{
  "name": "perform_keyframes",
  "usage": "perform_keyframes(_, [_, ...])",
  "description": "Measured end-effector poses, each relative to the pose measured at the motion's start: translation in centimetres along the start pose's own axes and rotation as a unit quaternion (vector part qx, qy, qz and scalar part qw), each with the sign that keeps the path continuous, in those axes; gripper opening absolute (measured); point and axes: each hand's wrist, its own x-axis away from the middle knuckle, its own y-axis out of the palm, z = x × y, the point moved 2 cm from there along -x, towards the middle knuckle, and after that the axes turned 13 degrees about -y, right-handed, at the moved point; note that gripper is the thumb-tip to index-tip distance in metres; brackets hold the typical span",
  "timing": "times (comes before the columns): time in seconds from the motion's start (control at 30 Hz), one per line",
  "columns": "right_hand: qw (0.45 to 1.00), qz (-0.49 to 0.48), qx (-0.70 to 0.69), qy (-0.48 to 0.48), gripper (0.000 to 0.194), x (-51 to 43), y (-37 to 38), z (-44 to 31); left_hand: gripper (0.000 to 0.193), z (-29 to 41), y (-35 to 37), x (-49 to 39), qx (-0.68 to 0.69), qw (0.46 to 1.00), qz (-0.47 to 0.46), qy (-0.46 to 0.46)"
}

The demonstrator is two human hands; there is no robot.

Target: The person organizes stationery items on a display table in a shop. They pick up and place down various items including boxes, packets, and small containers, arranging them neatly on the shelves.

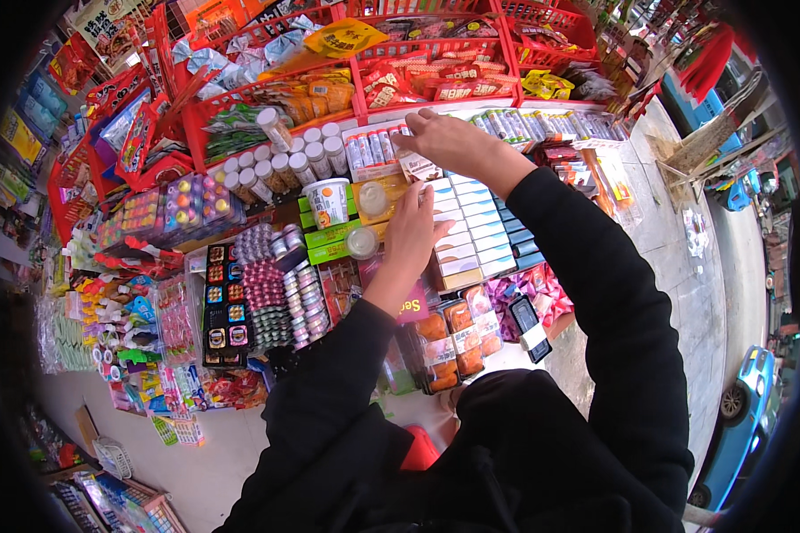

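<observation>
A small printed box (419, 168) in white and brown is between my two hands, above the stall's goods. At its lower edge are the fingertips of my left hand (410, 233). My right hand (450, 143) has its curled fingers at the upper edge; the palm hides part of it. Small wrapped tubes (372, 148) stand in a carton just left of the right hand. Under and beside the hands lie stacked white boxes (470, 230). Two clear round plastic cups (373, 198) are left of my left hand, near a white printed tub (328, 202).
Red plastic baskets (433, 46) of snack packets line the far side. White-lidded jars (317, 160) stand left of the tubes. Packaged bread rolls (463, 343) and a black tray (530, 326) are along the near edge. A blue car (740, 420) is at far right.
</observation>
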Motion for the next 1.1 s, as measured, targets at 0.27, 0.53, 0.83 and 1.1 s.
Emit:
perform_keyframes(0.27, [0.996, -0.020, -0.084, -0.026, 0.033, -0.6, -0.2, -1.6, 0.060, 0.6, 0.3, 0.2, -0.030, 0.999, 0.021, -0.009])
perform_keyframes(0.53, [0.973, -0.184, -0.061, -0.128, 0.037, -5.0, 1.0, -1.7, 0.059, 0.4, 0.8, 0.5, -0.041, 0.997, 0.058, -0.011])
perform_keyframes(0.83, [0.976, -0.042, -0.212, 0.033, 0.040, 2.4, 3.1, -1.9, 0.066, 1.0, 1.3, 0.6, -0.110, 0.992, 0.066, -0.011])
perform_keyframes(1.1, [0.965, 0.146, -0.090, 0.200, 0.063, 3.3, 2.6, -7.3, 0.051, 0.4, 2.1, 1.0, 0.001, 0.993, 0.121, -0.008])
